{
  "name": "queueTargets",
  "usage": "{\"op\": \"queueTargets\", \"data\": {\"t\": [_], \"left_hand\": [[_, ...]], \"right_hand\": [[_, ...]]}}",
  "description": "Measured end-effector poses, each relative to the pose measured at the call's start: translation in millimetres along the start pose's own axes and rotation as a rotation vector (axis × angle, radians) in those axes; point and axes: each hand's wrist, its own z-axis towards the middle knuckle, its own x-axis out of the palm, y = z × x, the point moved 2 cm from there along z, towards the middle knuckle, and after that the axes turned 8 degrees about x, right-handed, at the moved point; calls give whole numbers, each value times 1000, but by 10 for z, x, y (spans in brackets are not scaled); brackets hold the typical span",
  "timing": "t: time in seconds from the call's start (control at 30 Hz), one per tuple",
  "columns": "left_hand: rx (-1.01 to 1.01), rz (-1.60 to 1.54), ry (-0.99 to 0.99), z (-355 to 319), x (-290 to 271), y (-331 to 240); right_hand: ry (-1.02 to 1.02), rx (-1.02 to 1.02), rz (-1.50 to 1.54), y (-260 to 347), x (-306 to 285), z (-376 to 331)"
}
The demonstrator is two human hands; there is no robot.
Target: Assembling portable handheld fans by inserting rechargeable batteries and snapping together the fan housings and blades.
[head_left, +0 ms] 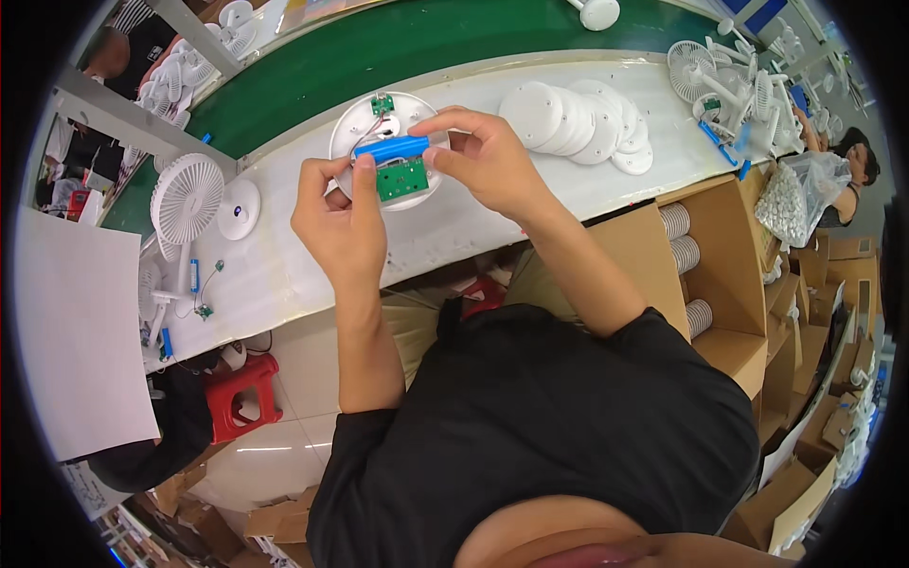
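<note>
A blue cylindrical battery (391,150) lies crosswise over a round white fan base (346,133), hollow side up on the white table. My left hand (346,218) pinches the battery's left end, thumb on top. At its right end, my right hand (488,156) grips it between thumb and fingers. Just below the battery, a green circuit board (402,180) sits in the base. A smaller green board (382,104) with thin wires is near the base's far rim. Part of the base's left side is hidden by my left hand.
White discs (535,114) lie overlapped to the right. A white fan (187,199) stands left, near a loose battery (194,275). Beyond the table runs a green conveyor belt (398,52). An open cardboard box (630,256) stands right, a red stool (241,398) lower left. Other people work nearby.
</note>
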Motion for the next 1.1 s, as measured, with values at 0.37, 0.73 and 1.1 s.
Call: {"op": "queueTargets", "data": {"t": [0.37, 0.73, 1.1], "left_hand": [[-70, 115, 145, 136, -5, -211], [-99, 87, 15, 31, -147, -158], [-190, -49, -36, -307, 4, -210]], "right_hand": [[-183, -73, -193, 238, -263, -42], [-264, -150, -1715, -444, -1333, 269], [-157, 495, -1554, 165, -1412, -645]]}}
